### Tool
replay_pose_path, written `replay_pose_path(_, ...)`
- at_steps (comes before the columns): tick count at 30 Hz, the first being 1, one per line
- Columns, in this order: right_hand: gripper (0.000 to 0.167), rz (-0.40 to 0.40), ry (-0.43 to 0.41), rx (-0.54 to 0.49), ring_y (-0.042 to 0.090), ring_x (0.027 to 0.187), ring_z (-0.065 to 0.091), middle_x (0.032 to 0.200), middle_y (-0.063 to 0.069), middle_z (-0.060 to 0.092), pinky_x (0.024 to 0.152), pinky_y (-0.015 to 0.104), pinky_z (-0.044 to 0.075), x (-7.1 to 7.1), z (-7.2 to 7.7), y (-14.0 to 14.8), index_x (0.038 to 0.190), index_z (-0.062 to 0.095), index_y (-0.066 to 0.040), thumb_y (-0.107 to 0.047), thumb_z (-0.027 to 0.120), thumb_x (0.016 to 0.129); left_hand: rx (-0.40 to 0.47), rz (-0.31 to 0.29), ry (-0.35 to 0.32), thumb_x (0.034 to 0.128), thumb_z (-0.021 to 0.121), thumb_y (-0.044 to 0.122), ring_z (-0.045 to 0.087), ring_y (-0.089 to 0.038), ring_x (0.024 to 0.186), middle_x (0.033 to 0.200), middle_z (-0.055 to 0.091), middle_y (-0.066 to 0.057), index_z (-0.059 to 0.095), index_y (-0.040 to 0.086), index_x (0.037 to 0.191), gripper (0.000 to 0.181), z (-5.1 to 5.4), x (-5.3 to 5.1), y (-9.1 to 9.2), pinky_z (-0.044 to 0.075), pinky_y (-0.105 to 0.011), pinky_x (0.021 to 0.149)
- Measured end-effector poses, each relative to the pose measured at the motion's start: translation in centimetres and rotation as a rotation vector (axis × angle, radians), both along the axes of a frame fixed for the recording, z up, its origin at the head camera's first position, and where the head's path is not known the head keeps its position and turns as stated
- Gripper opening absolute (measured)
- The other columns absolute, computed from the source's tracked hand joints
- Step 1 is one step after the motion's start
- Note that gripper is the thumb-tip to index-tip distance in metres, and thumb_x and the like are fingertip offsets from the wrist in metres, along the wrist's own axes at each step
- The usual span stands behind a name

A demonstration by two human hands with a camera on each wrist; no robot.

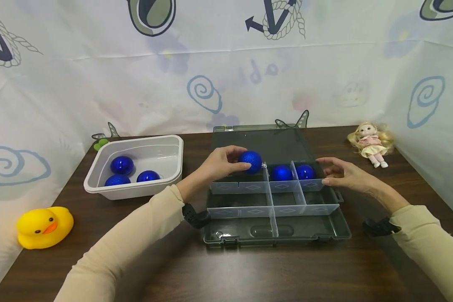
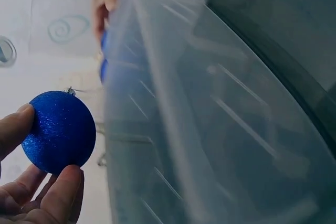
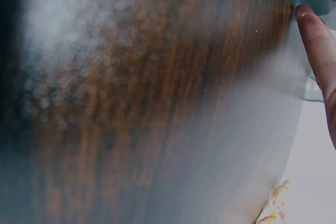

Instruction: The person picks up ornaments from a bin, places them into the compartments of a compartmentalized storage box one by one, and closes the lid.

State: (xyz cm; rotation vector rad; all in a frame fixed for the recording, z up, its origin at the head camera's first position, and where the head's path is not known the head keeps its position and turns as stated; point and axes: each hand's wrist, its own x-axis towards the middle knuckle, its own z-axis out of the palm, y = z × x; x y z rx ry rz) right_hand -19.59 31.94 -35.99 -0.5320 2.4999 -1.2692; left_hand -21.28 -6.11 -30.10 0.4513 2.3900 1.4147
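In the head view my left hand (image 1: 224,162) pinches a glittery blue Christmas ball (image 1: 251,162) between thumb and fingers, above the back left compartment of a divided plastic box (image 1: 245,237). The left wrist view shows this same ball (image 2: 60,132) with its silver cap, held apart from the translucent dividers (image 2: 173,129). Two more blue balls sit in the box's back row, a middle one (image 1: 282,173) and a right one (image 1: 305,172). My right hand (image 1: 347,176) touches the box's right side near the back with relaxed fingers. Its index finger (image 3: 317,45) looks straight in the right wrist view.
A white tub (image 1: 166,153) with three blue balls stands at the back left. A yellow rubber duck (image 1: 45,227) is at the left edge, and a small doll (image 1: 371,142) lies at the back right. The box's lid (image 1: 256,144) lies open toward the patterned curtain (image 1: 249,92).
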Motion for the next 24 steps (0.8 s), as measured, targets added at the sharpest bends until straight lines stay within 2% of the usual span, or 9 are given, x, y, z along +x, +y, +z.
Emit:
replay_pose_path(4, 0.060, 0.001, 0.007, 0.013, 0.010, 0.105, 0.049, 0.124, 0.021, 0.048, 0.082, 0.016, 0.047, 0.0, 0.0, 0.0, 0.143, 0.032, -0.004, -0.010, 0.062, 0.091, -0.060, 0.030, 0.018, 0.0848, 0.071, 0.021, 0.057, -0.024, 0.108, 0.120, 0.061, -0.012, 0.055, 0.007, 0.129, 0.049, -1.0, -0.1, -1.2, 0.048, -0.036, 0.093)
replay_pose_path(9, 0.061, -0.007, 0.006, 0.028, 0.016, 0.106, 0.048, 0.125, 0.021, 0.048, 0.081, 0.017, 0.047, 0.0, 0.0, -0.1, 0.143, 0.032, -0.005, -0.011, 0.062, 0.091, -0.146, 0.033, 0.078, 0.0831, 0.073, 0.021, 0.059, -0.027, 0.107, 0.120, 0.061, -0.015, 0.056, 0.004, 0.126, 0.049, -1.8, -0.2, -1.8, 0.050, -0.037, 0.091)
replay_pose_path(16, 0.061, -0.006, 0.013, 0.032, 0.016, 0.106, 0.049, 0.124, 0.022, 0.049, 0.080, 0.017, 0.047, 0.1, 0.1, -0.1, 0.143, 0.032, -0.004, -0.011, 0.062, 0.091, -0.226, 0.033, 0.115, 0.0809, 0.075, 0.023, 0.062, -0.026, 0.105, 0.116, 0.064, -0.014, 0.059, 0.004, 0.123, 0.049, -1.9, -0.1, -2.0, 0.052, -0.036, 0.088)
replay_pose_path(24, 0.060, -0.011, 0.002, 0.045, 0.007, 0.104, 0.050, 0.124, 0.023, 0.048, 0.082, 0.019, 0.047, 0.0, -0.2, 0.0, 0.143, 0.031, -0.004, -0.014, 0.061, 0.092, -0.268, 0.043, 0.122, 0.0798, 0.076, 0.024, 0.062, -0.024, 0.103, 0.115, 0.065, -0.012, 0.059, 0.005, 0.124, 0.051, -2.2, 0.3, -2.7, 0.052, -0.035, 0.088)
